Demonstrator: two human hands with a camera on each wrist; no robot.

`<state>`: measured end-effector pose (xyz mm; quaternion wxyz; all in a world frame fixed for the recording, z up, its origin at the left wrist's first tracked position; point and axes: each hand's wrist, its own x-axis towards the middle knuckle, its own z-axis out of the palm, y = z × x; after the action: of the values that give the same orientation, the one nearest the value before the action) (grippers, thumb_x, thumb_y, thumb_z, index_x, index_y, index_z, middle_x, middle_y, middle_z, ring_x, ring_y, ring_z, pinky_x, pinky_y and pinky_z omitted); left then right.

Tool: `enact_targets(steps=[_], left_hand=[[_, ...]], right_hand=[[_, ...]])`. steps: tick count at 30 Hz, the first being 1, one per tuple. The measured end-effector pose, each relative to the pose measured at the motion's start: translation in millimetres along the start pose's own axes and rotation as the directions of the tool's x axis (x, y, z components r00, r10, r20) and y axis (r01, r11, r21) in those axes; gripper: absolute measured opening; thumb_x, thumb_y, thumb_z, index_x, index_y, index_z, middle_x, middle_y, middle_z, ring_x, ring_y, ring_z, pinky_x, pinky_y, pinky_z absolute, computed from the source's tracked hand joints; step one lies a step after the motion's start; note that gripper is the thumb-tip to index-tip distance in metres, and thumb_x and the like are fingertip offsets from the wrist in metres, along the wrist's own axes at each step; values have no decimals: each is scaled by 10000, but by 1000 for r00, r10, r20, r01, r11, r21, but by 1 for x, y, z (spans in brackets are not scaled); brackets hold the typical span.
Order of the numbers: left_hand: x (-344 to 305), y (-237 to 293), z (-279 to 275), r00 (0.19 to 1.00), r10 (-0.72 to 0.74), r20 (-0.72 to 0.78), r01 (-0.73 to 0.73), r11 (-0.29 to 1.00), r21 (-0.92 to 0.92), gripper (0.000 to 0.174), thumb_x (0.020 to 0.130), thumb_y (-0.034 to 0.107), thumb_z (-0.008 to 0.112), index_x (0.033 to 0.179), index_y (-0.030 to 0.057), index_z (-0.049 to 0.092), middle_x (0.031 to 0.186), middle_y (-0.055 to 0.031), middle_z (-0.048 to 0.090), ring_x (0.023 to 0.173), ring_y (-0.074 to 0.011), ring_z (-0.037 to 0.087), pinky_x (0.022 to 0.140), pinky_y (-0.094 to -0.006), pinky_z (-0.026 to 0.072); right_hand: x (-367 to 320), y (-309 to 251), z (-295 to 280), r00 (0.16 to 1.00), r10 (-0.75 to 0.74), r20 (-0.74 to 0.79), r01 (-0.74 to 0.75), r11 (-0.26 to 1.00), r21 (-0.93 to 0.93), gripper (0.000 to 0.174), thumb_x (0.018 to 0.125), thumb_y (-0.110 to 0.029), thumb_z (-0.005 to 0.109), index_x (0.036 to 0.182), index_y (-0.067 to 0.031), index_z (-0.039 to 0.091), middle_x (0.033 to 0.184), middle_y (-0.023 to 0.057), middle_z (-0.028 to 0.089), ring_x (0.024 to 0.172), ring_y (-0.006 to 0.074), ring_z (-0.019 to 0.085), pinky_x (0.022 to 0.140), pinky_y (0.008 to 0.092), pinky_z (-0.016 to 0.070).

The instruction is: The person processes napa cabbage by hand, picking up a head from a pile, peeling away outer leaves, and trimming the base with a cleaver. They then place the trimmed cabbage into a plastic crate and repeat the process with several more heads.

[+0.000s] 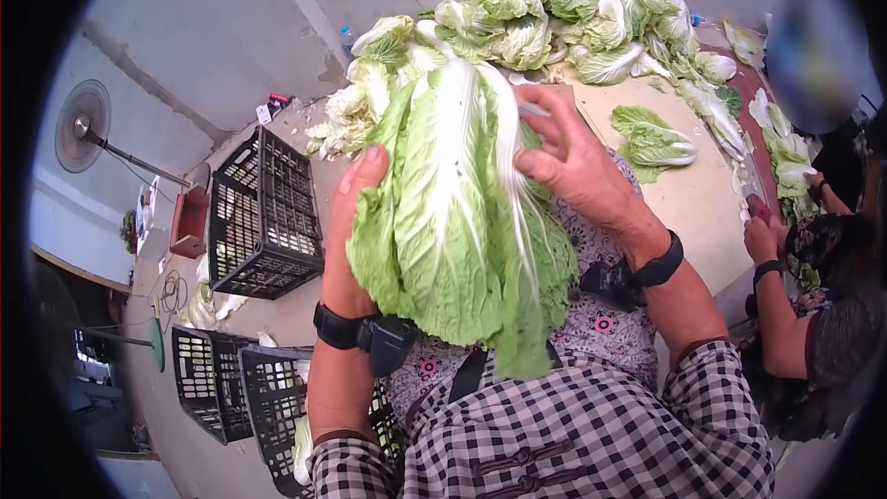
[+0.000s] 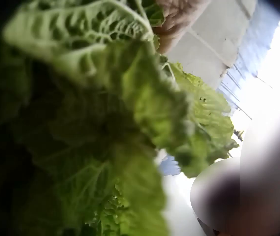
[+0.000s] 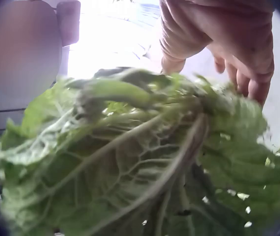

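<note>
A large napa cabbage with white ribs and frilled green leaves is held up before the chest, its leafy end pointing down toward the body. My left hand grips it from the left, thumb on the outer leaves and the other fingers hidden behind. At its upper right is my right hand, with the thumb at a white rib and the fingers bent above it. A thin pale strip shows by those fingers; I cannot tell whether they hold it. Cabbage leaves fill much of the left wrist view; in the right wrist view, fingers hang over leaves.
Many napa cabbages are heaped along the wall. One small cabbage lies on the pale board. Black plastic crates stand at the left, near a standing fan. Another person's arm is at the right.
</note>
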<state>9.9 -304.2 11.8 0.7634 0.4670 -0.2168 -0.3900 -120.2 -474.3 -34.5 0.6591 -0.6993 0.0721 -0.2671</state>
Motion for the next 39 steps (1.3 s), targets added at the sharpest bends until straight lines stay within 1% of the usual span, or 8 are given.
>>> enact_targets(steps=[5,8,12,18,23,31,35,39], left_hand=[[17,-16,-17,1000,-2,30,0,999,47,365,875,227,561,1123,-36,513,986,-99,623,801,-161,627,726,-272,514],[4,-12,-21,999,-45,22,46,997,-55,383,886,243,539,1147,-34,500,1018,-112,613,843,-167,623,744,-281,513],[-9,-3,-14,999,-29,33,34,984,-176,448,909,294,484,1214,-33,449,1101,-142,579,946,-197,603,816,-316,501],[21,-11,-42,992,-119,30,123,969,-216,435,892,256,512,1206,-37,440,1105,-172,571,943,-243,608,811,-351,517],[0,3,-46,991,-135,-14,131,977,-168,382,882,321,538,1095,4,533,966,-101,627,830,-191,633,762,-336,530],[-7,5,-66,969,-241,-46,222,942,-250,350,859,304,579,1061,18,566,919,-90,635,784,-175,632,709,-316,532],[-13,-6,-57,983,-64,-175,38,988,-151,356,862,311,570,1058,13,566,903,-103,639,764,-181,637,687,-312,542],[-2,-3,-89,979,-195,59,203,933,-295,534,850,416,534,1148,-25,500,994,-124,617,836,-217,628,739,-336,530]], right_hand=[[-2,33,25,985,130,115,-153,963,222,820,743,-335,646,1350,21,225,1351,267,305,1272,367,295,1057,382,238],[4,26,12,983,124,137,-112,989,-93,917,690,-352,730,1376,-21,219,1418,154,242,1323,297,219,1069,392,207],[-18,-25,0,959,-72,274,97,992,-78,838,738,-312,707,1374,-44,233,1408,159,265,1312,274,255,1055,372,258],[-17,-24,25,839,-418,349,541,565,-623,529,694,-147,668,1185,-47,499,1189,196,518,1042,291,550,885,344,460],[2,-11,15,942,-336,21,301,813,-498,308,732,-6,580,1040,-12,582,868,95,644,718,136,594,654,259,492],[9,-17,10,974,-221,-49,206,957,-204,244,816,-91,584,1027,30,573,861,37,619,760,88,557,685,229,463],[10,-28,33,972,-236,5,235,968,-87,234,813,-113,588,1003,23,580,841,32,615,739,75,548,661,221,465],[8,-42,42,952,-306,-27,304,951,-63,202,807,-104,591,969,16,594,802,39,616,723,80,559,659,234,472]])
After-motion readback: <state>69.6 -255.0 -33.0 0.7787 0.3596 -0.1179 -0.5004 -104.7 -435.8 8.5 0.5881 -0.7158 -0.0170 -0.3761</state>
